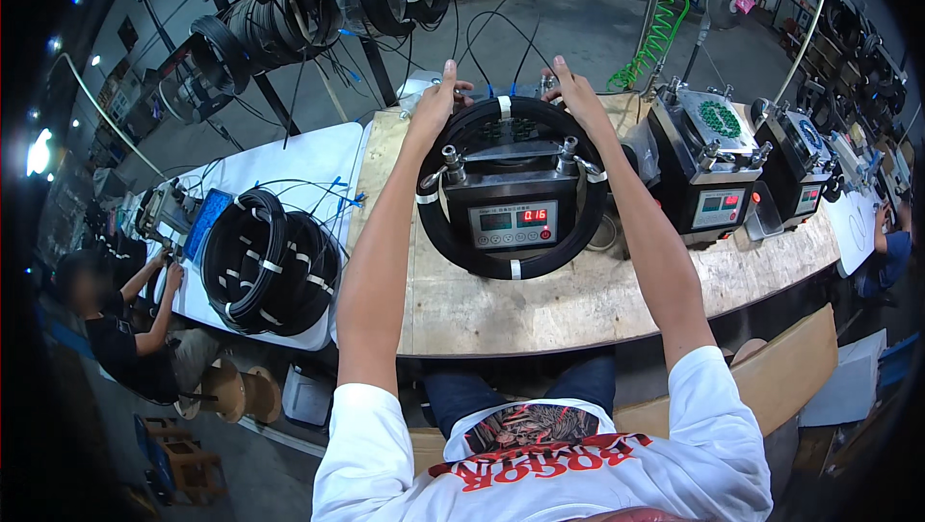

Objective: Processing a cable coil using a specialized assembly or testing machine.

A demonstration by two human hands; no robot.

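A black coil of cable [438, 233], bound with white tape, lies as a ring around a black box machine [506, 196] with a small display panel on the plywood bench [540, 305]. My left hand [438, 93] reaches past the far left of the coil, fingers closed by a metal fitting there. My right hand [570, 87] grips near the far right top of the coil, by the thin black cable ends that run off behind. What exactly each hand pinches is hidden by the fingers.
Two more black box machines [701, 161] [795, 161] stand to the right on the bench. A stack of black coils [265, 267] lies on a white table at left, where a seated person [125, 329] works. More coils [289, 21] hang on a rack behind. A green spiral hose [665, 21] hangs at back.
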